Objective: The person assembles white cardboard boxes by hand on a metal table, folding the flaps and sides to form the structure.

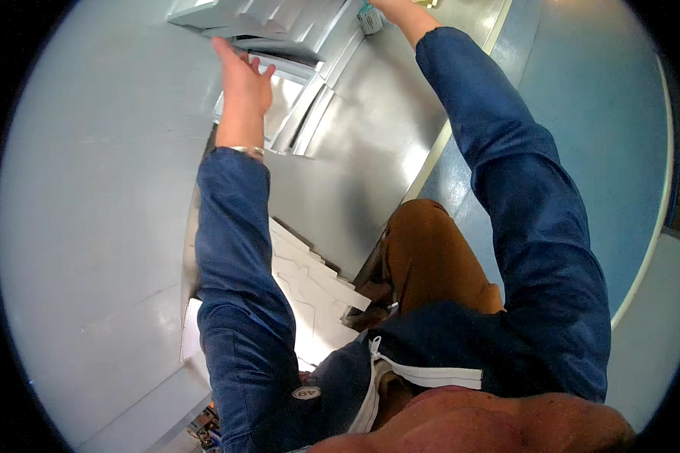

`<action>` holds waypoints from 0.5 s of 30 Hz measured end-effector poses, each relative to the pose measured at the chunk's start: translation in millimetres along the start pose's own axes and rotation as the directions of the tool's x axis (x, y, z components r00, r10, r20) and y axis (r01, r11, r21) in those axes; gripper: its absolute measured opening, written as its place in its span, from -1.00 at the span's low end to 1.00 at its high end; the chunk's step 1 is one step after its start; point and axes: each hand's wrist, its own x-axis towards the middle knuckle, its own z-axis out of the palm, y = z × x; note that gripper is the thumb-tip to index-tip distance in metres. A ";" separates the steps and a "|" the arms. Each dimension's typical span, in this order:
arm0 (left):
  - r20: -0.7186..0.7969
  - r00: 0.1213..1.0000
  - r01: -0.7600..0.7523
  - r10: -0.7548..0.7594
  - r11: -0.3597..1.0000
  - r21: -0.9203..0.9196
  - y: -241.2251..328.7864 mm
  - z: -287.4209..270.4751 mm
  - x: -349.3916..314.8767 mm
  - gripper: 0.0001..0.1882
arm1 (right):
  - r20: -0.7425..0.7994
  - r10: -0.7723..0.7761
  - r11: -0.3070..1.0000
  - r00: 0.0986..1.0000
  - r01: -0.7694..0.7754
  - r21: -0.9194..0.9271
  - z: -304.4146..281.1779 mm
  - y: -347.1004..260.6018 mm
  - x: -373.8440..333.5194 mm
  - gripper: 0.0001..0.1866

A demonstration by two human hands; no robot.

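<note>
My left hand reaches up at the upper left with its thumb and fingers apart. Its fingertips are at the lower edge of a stack of pale grey folded cardboard pieces; whether they touch it I cannot tell. More flat pale pieces lie beside and beyond this hand. At the top edge of the picture is my right hand, its fingers mostly cut off. Close to it is a small white and teal object, and I cannot make out whether the hand grips it.
A shiny metal work surface lies between my arms, edged by a pale strip. Blue flooring extends to the right. A large grey panel fills the left. Layered white sheets lie low, near my knee.
</note>
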 end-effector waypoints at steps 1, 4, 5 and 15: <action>0.036 0.999 -0.005 0.005 1.000 -0.012 0.4 16.3 1.2 -0.01 | -0.180 -0.089 0.995 0.980 0.079 -0.064 -3.6 3.0 2.1 -0.19; 0.063 0.998 -0.029 0.029 1.000 -0.010 7.9 24.6 -1.5 -0.05 | -0.042 -0.213 0.975 0.976 0.209 -0.071 1.0 -2.2 -16.8 -0.22; 0.094 0.995 -0.031 0.033 0.999 -0.024 5.9 42.8 -5.3 -0.05 | -0.202 -0.375 0.926 0.905 0.357 -0.122 -9.7 7.9 -16.2 -0.24; -0.074 0.997 0.000 0.001 1.000 0.008 10.5 37.8 -19.6 -0.04 | -0.144 -0.279 0.956 0.949 0.289 0.053 -3.0 -0.4 -45.2 -0.44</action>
